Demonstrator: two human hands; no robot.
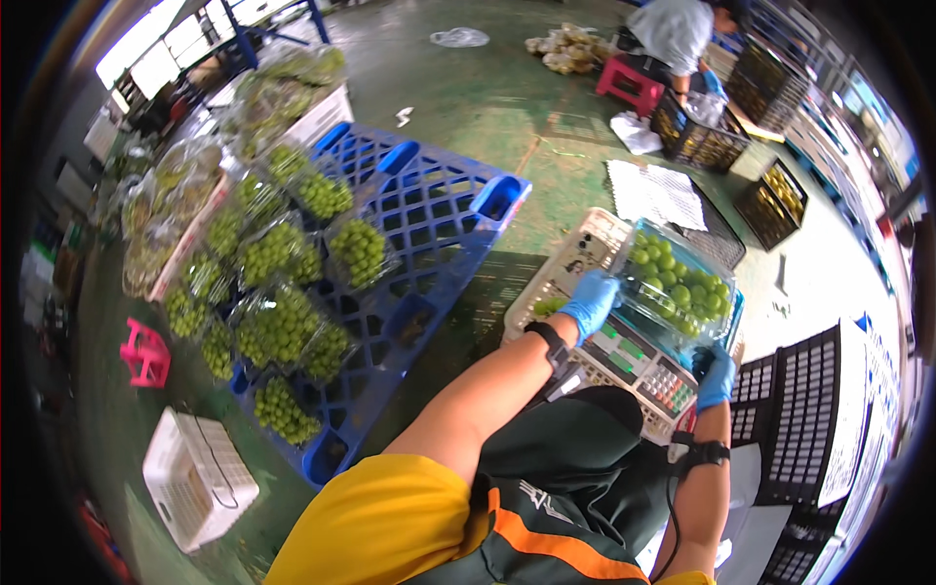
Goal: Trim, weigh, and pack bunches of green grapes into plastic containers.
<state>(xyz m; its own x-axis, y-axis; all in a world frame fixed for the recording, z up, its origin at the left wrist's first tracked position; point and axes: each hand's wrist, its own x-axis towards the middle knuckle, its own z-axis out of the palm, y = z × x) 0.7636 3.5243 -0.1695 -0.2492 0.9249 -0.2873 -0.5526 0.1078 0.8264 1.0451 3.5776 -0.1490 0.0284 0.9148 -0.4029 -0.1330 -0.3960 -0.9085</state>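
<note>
A clear plastic box of green grapes (680, 278) is above a digital scale (643, 375) with a teal top. My left hand (592, 304), in a blue glove, has its fingers closed on the box's left edge. My right hand (715, 375), also blue-gloved, is at the box's lower right corner with fingers curled; whether it grips the box or the scale's top is unclear. Behind the scale, a pale plastic tray (541, 278) holds a few loose grapes, partly hidden by my left hand.
A blue pallet (419, 229) bearing bagged grape bunches (273, 255) lies left, with a white crate (195, 473) and pink stool (146, 353) nearby. Black crates (799, 414) stand right. At the back, a co-worker (673, 34) bends over a black crate (700, 136).
</note>
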